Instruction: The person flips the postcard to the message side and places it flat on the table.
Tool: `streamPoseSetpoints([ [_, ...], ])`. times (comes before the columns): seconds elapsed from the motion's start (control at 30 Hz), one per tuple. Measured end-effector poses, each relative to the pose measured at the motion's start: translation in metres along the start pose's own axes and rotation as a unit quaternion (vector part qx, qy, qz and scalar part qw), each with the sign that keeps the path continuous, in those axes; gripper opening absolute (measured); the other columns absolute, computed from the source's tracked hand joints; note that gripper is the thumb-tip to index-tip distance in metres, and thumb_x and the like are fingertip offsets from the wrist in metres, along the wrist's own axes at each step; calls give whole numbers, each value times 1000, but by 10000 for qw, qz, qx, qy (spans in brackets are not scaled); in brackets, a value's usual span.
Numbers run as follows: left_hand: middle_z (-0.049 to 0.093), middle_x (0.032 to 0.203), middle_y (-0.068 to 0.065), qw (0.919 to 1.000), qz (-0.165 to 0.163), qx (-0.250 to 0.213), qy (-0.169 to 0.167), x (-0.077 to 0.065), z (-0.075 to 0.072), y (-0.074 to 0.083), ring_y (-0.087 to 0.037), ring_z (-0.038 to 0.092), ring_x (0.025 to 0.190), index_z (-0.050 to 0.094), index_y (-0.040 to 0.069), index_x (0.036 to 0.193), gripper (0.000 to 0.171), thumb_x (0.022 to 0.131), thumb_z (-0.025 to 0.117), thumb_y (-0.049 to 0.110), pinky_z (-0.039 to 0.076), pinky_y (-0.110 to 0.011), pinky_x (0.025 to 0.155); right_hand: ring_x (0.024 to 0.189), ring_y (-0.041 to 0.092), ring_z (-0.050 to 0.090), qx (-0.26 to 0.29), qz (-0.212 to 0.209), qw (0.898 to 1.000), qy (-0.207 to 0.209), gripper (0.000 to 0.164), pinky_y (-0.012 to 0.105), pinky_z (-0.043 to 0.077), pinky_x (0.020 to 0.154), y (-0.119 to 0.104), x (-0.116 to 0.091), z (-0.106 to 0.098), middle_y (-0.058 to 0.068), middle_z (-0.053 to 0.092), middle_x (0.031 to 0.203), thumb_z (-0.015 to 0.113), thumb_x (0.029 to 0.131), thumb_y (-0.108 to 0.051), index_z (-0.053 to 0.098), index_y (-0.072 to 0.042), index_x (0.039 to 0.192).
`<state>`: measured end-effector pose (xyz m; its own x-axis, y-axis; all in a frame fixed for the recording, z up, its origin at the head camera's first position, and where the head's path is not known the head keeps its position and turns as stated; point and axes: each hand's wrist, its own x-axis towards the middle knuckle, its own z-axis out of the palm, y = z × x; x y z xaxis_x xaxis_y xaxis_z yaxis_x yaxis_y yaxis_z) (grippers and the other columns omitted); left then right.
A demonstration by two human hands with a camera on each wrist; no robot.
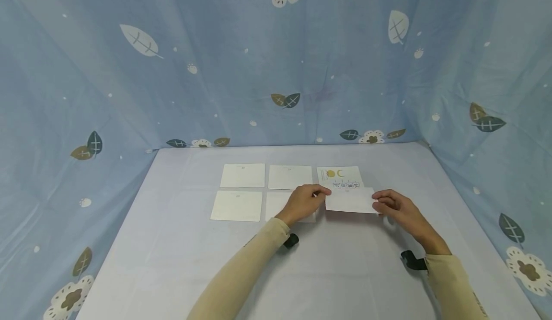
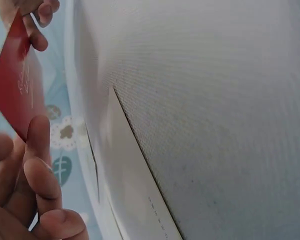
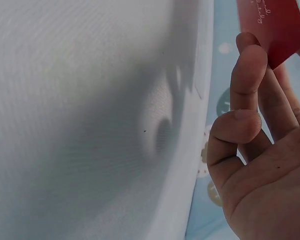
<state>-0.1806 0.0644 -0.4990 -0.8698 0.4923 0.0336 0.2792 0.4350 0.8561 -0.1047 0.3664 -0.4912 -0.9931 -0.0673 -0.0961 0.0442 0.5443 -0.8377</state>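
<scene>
Both hands hold one card by its opposite short ends, white face up, raised off the table. Its underside shows red with fine white script in the left wrist view, and the same red card appears in the right wrist view. My left hand pinches the left end between thumb and fingers. The right end is pinched by my right hand. Just beyond, a card printed with a yellow sun and moon lies flat, its near edge overlapped by the held card in the head view.
Left of the hands lie white cards in two rows: a far-left card, a far-middle card, a near-left card and a near-middle card partly behind the left hand. A white-covered table meets blue patterned curtains.
</scene>
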Motion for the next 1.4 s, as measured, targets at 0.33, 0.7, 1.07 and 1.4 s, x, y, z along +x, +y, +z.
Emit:
streamPoseSetpoints([
  [0.33,72,94,12,9958,119,911,32,-3,3,0,-1,62,79,70,26,124,29,96,68,28,48,-24,70,88,17,64,47,-303,9995,-120,61,30,48,71,4,3,4,20,67,119,72,97,-26,45,-10,149],
  [0.7,70,89,19,9839,284,1762,2,-1,5,7,-1,58,77,63,22,138,51,91,76,35,45,-21,67,76,19,61,-332,-546,9979,-66,68,28,45,63,5,2,5,17,71,109,75,94,-23,41,-8,152],
  [1.07,62,72,22,9795,159,2003,-132,-3,7,9,-1,53,70,65,17,136,54,88,78,36,42,-20,64,82,21,59,-1458,-333,9887,91,62,30,49,64,5,4,7,14,67,112,77,92,-34,53,-9,143],
  [1.4,62,68,21,9744,0,2203,-455,-3,7,8,-1,53,66,65,14,136,55,88,79,37,42,-20,64,80,19,57,-1743,-311,9842,38,54,29,47,64,6,7,13,12,69,107,78,91,-30,59,-8,137],
])
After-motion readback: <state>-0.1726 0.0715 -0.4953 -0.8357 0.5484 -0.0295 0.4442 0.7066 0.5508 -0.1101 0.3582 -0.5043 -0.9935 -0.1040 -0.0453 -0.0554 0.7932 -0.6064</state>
